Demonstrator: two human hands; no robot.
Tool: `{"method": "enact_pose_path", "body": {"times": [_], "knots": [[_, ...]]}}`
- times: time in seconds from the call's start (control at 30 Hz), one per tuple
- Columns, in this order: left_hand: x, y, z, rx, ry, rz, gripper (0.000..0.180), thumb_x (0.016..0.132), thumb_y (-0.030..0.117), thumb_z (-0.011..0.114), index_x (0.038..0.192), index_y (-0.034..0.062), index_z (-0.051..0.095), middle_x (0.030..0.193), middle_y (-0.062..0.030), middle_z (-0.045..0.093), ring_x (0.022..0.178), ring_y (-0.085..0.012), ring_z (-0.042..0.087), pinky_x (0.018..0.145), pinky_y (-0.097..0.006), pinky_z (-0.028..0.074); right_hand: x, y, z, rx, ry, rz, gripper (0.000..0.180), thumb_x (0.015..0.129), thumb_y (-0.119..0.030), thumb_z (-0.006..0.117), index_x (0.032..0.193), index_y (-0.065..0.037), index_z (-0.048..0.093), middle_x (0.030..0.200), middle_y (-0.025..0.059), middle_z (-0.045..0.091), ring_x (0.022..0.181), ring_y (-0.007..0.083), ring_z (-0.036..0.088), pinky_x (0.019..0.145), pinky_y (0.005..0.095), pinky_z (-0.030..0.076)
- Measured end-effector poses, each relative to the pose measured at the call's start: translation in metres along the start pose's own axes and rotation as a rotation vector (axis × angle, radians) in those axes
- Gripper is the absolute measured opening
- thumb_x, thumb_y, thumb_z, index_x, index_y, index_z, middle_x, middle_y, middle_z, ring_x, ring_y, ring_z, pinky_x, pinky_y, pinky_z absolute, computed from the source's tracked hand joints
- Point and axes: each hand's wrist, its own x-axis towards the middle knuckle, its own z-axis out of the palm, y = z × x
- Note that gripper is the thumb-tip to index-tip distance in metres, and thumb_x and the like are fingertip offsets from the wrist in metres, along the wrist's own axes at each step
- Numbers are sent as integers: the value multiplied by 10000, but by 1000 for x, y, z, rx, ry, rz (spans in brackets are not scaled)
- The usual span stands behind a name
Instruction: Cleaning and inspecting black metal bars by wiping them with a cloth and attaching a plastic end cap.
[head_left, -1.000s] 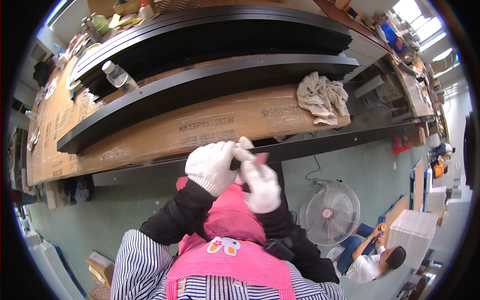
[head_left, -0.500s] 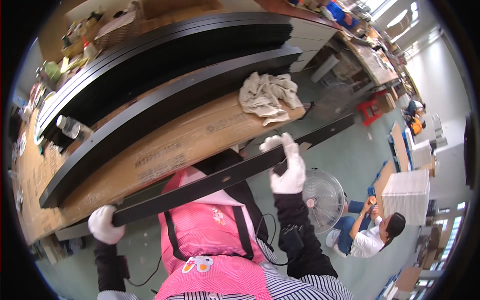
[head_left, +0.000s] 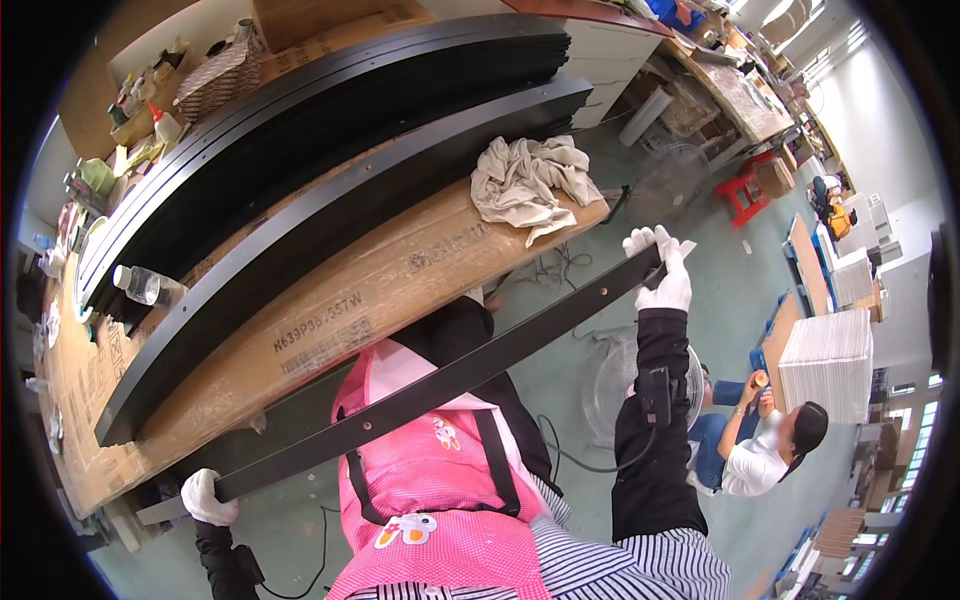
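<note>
Gripping a long, flat black strip with small holes (head_left: 470, 367) near its two ends, the white-gloved left hand (head_left: 210, 498) and white-gloved right hand (head_left: 662, 275) hold it before the brown cardboard-covered table (head_left: 370, 278); beyond, stacked black strips (head_left: 340, 135) lie unheld.

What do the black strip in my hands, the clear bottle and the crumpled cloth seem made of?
Black strip: perhaps painted metal or coated board; smooth, low sheen, crisp edges. Clear bottle: likely glossy plastic; see-through walls. Crumpled cloth: probably matte cotton, judging by its soft folds.
</note>
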Motion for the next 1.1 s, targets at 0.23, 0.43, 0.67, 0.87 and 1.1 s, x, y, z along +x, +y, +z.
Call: {"method": "enact_pose_path", "body": {"times": [0.23, 0.43, 0.67, 0.87, 1.1], "knots": [[-13, 30, 11, -124, -88, -68, 259, 550, 130, 735, 694, 66, 529, 614, -164, 518, 570, -420, 552, 526, -461, 432, 16, -9, -45, -67, 125, 14, 306, 1104, -228, 526, 1227, 11, 674, 1219, 159, 736, 1138, 334, 704, 1051, 527, 558], [2, 92, 17, -460, -678, -381, 258, 679, 198, 817, 784, -5, 699, 616, -152, 624, 533, -218, 614, 558, -362, 494, -54, 62, -21, 292, -226, 448, 263, 1103, -255, 541, 880, -118, 512, 716, -22, 464, 646, 139, 470, 638, 296, 439], [31, 126, 5, -1075, -1062, -526, 229, 953, 234, 759, 940, 5, 770, 730, -58, 725, 716, -124, 673, 698, -320, 563, -116, 120, 5, 558, -330, 572, 400, 1119, -297, 485, 1379, -4, 569, 1365, 239, 648, 1249, 397, 649, 1084, 575, 530], [26, 97, 27, -1109, -1099, -486, 368, 944, 339, 778, 966, -28, 763, 787, -77, 758, 755, -162, 712, 745, -331, 568, -124, 112, 11, 108, -368, 417, 438, 1125, -315, 474, 1440, -15, 525, 1395, 192, 651, 1278, 369, 641, 1107, 516, 526], [32, 139, 28, -389, -610, -362, 460, 651, 399, 901, 911, 42, 770, 717, -155, 723, 668, -280, 749, 660, -383, 593, -133, 112, 23, -15, -81, 196, 577, 1116, -406, 478, 1646, -216, 350, 1514, 135, 554, 1326, 324, 608, 1089, 497, 529]]}}
